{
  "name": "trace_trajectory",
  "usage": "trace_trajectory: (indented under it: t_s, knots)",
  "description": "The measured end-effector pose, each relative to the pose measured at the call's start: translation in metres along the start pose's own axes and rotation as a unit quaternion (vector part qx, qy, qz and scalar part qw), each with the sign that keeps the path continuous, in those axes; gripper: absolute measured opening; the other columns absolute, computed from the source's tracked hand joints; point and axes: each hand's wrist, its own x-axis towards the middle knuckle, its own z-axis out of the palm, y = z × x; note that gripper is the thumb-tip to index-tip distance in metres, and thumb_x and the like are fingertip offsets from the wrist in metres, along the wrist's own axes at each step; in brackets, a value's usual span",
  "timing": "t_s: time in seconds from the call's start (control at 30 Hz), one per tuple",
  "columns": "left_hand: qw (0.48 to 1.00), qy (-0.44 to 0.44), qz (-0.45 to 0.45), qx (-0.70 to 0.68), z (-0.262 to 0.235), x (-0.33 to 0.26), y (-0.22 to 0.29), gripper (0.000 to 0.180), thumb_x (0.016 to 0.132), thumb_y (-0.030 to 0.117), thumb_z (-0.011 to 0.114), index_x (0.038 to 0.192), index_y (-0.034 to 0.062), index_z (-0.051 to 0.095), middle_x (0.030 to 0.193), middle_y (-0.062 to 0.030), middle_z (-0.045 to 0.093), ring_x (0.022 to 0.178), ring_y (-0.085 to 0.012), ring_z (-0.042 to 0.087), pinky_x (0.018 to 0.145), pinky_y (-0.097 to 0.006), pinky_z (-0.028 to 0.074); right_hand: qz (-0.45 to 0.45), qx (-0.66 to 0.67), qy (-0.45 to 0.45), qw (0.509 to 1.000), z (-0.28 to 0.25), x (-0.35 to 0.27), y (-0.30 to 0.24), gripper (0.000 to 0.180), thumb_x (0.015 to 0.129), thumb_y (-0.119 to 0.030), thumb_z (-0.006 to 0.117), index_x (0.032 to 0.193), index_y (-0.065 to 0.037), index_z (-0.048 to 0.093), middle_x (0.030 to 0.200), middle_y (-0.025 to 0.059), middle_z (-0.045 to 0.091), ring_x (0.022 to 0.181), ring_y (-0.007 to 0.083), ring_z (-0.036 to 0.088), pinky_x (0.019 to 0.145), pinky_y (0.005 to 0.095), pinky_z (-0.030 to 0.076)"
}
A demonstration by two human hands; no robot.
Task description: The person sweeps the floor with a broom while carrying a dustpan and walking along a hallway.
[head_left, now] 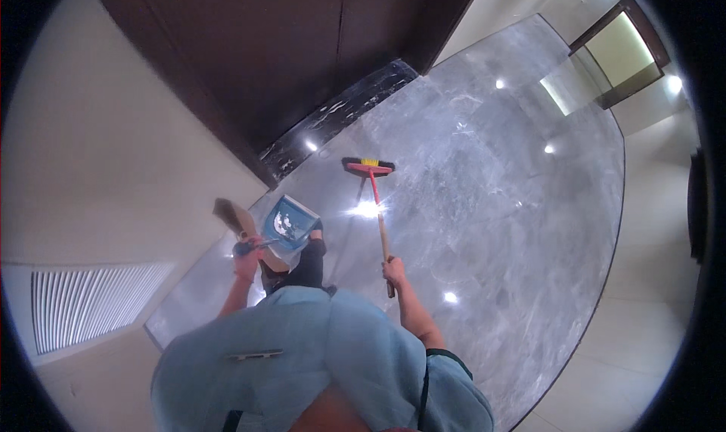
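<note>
My right hand [394, 268] is closed around the upper end of a broom's wooden handle. The push broom [369, 167] has a red head with dark and yellow bristles, resting on the floor ahead of me. In my left hand [246, 263] is the dark handle of a blue dustpan [301, 219], held low at my left side. Pale patches show inside the pan; I cannot tell whether they are debris or glare. Beside the left hand, a long brown object [236, 217] slants past the pan, partly covered by hand and pan; its kind is unclear.
A dark double door [265, 46] stands ahead over a black marbled sill [340, 114]. Grey glossy floor [484, 205] stretches right, reflecting lights. A pale wall with a slatted vent [94, 303] is at left. A dark-framed opening [654, 31] is at far right.
</note>
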Motion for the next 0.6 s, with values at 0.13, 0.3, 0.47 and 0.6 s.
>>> trace_trajectory:
  t_s: [0.13,0.3,0.47,0.6]
  knots:
    - [0.995,-0.027,-0.052,-0.076,0.039,0.077,-0.004,0.025,0.077,0.000,0.054,0.101,0.0030,0.057,0.085,-0.0046,0.061,0.061,-0.0081,0.056,0.051,-0.020,0.045,0.034,0.015,-0.007,0.999,-0.015,0.043,-0.028,0.014,0.080,-0.008,0.052,0.087,0.002,0.057,0.059,0.0048,0.053,0.047,0.0143,0.052,0.042,0.0298,0.042]
    - [0.993,-0.089,-0.078,-0.019,0.090,0.166,0.003,0.031,0.071,-0.006,0.054,0.099,0.0065,0.060,0.088,-0.0015,0.062,0.076,-0.0062,0.055,0.055,-0.020,0.044,0.038,0.048,-0.034,0.998,-0.051,0.066,-0.107,0.020,0.081,-0.009,0.050,0.092,0.005,0.058,0.061,0.0061,0.055,0.048,0.0147,0.053,0.042,0.0303,0.043]
    - [0.992,-0.100,-0.074,0.012,0.155,0.217,0.056,0.025,0.068,-0.007,0.056,0.088,0.0063,0.063,0.080,-0.0005,0.063,0.064,-0.0062,0.054,0.052,-0.021,0.042,0.055,0.109,0.016,0.992,-0.092,0.105,-0.162,0.022,0.080,-0.007,0.048,0.094,0.007,0.058,0.061,0.0068,0.055,0.049,0.0146,0.053,0.044,0.0299,0.044]
    - [0.995,-0.099,-0.027,0.003,0.208,0.250,0.077,0.022,0.070,-0.006,0.056,0.086,0.0061,0.064,0.078,-0.0006,0.062,0.058,-0.0059,0.052,0.049,-0.021,0.041,0.043,0.158,0.018,0.986,-0.128,0.177,-0.174,0.023,0.079,-0.007,0.046,0.093,0.008,0.058,0.061,0.0075,0.055,0.049,0.0145,0.052,0.044,0.0295,0.043]
